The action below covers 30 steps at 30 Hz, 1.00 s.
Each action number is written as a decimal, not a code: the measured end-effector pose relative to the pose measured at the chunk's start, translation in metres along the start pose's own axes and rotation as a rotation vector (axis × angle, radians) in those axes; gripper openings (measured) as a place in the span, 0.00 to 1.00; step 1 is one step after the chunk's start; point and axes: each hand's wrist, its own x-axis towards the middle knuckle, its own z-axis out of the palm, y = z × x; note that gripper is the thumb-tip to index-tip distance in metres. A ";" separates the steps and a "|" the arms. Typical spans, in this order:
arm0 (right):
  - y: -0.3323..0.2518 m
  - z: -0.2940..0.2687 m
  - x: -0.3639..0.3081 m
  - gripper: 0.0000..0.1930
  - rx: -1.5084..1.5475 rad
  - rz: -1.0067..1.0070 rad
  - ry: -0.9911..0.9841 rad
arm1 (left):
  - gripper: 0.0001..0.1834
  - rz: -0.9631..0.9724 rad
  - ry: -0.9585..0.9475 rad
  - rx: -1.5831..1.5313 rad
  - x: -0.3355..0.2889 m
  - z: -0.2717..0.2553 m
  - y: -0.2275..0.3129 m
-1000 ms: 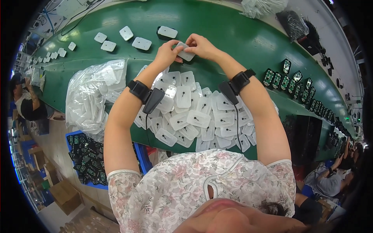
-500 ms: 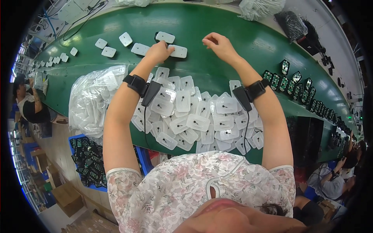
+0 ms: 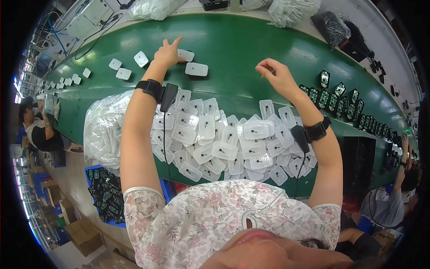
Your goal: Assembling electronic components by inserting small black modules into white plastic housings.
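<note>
My left hand (image 3: 167,54) is over the far part of the green table with its fingers spread, holding nothing. Its thumb side is at a small white plastic case (image 3: 186,55), touching or just above it. Slightly nearer lies another white case (image 3: 196,69), apart from the hand. To the right, my right hand (image 3: 278,77) hovers above the table, fingers curled in toward the thumb, with nothing visible in them. Between my forearms spreads a heap of translucent white plastic covers (image 3: 224,151), each with a small dark mark.
More white cases (image 3: 141,59) trail off to the left. A clear bag of white parts (image 3: 105,132) rests left of the heap. Rows of green circuit boards in black housings (image 3: 333,101) stand at right. A blue crate (image 3: 107,193) holds more boards. Co-workers sit at both sides.
My left hand has moved left and away from me, letting go of the nearer white case and spreading its fingers. My right hand has moved right. The whole view has shifted slightly.
</note>
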 end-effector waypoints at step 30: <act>-0.090 0.033 -0.047 0.18 -0.182 -0.657 0.238 | 0.20 0.278 -0.361 -1.500 -0.147 -0.072 0.101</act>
